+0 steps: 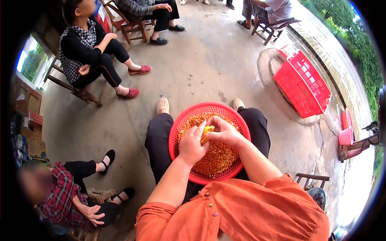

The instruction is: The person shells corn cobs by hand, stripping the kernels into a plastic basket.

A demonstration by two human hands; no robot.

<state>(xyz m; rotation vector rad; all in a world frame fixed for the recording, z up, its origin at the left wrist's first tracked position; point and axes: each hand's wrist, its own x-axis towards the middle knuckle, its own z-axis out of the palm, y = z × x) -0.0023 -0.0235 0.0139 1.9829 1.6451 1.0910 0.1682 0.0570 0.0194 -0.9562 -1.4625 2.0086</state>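
A red perforated plastic basket (173, 134) rests on my lap, with loose yellow-orange corn kernels (215, 158) spread inside. Above the kernels, both hands close around an ear of corn (206, 132), of which only a short yellow part shows between the fingers. My left hand (193, 143) grips it from the left side. From the right, my right hand (225, 132) has its thumb and fingers curled on the same ear. The hands nearly meet, and much of the ear is hidden behind them.
Large red crates (303, 82) stand on the concrete floor to the right. A pink bucket (345, 137) is farther right. Several people sit on chairs around me; a wooden chair (72, 86) holds one at the left. A small stool (311, 178) is close by my right side.
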